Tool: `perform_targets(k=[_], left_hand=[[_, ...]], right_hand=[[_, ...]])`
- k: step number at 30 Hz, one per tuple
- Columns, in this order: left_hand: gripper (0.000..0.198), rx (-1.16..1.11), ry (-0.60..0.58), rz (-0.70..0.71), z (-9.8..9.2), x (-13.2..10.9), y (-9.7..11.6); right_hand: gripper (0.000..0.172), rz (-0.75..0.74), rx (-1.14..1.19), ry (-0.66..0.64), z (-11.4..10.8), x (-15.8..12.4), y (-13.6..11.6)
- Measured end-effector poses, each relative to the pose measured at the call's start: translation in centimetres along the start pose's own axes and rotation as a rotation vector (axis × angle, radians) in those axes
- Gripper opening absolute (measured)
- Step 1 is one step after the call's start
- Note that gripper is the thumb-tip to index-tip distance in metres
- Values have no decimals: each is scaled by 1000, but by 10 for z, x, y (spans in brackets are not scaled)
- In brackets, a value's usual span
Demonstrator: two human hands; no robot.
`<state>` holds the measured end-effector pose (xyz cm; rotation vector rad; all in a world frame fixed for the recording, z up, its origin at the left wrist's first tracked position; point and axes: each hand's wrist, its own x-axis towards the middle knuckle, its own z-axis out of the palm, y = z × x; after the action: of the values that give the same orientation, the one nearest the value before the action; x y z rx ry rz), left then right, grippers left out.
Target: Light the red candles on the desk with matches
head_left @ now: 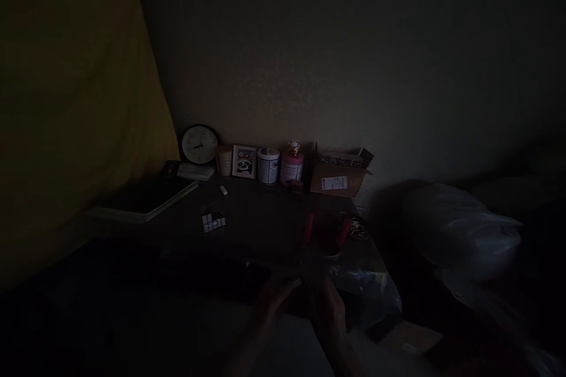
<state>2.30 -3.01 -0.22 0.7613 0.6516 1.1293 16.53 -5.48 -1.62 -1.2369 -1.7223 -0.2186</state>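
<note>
head view: left hand (277, 296) and right hand (331, 309) seem mid-handling, their hold too dark to tell, the next move wanting steadiness.

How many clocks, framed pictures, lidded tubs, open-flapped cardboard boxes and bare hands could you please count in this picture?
Clock: 1
Framed picture: 1
Lidded tubs: 2
Open-flapped cardboard box: 1
Bare hands: 2
Total: 7
</note>
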Motion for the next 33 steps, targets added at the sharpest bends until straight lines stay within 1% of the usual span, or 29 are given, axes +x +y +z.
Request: perform_targets(k=[3, 6, 9, 12, 17, 22, 25, 29, 33], left_hand=[[28, 39, 39, -18, 1, -3, 4], [29, 76, 68, -8, 4, -5, 10], [30, 59, 47, -17, 5, -5, 13], [30, 40, -1, -15, 3, -3, 7], [29, 77, 7, -10, -3, 1, -2], [28, 100, 0, 21, -1, -1, 4], [27, 112, 19, 15, -1, -2, 5], [33, 41, 17, 1, -5, 2, -3], [32, -15, 28, -5, -9, 6, -9]], right_hand=[[18, -16, -14, 8, -1, 1, -1], [18, 6, -25, -25, -1, 2, -1], [18, 1, -9, -27, 0, 1, 0], [18, -11, -11, -1, 1, 0, 1], [18, 40, 12, -44, -1, 1, 1], [17, 31, 13, -39, -2, -1, 0], [20, 26, 1, -37, -2, 0, 0], [20, 18, -9, -18, -6, 5, -3], [22, 22, -4, 1, -8, 7, -6]])
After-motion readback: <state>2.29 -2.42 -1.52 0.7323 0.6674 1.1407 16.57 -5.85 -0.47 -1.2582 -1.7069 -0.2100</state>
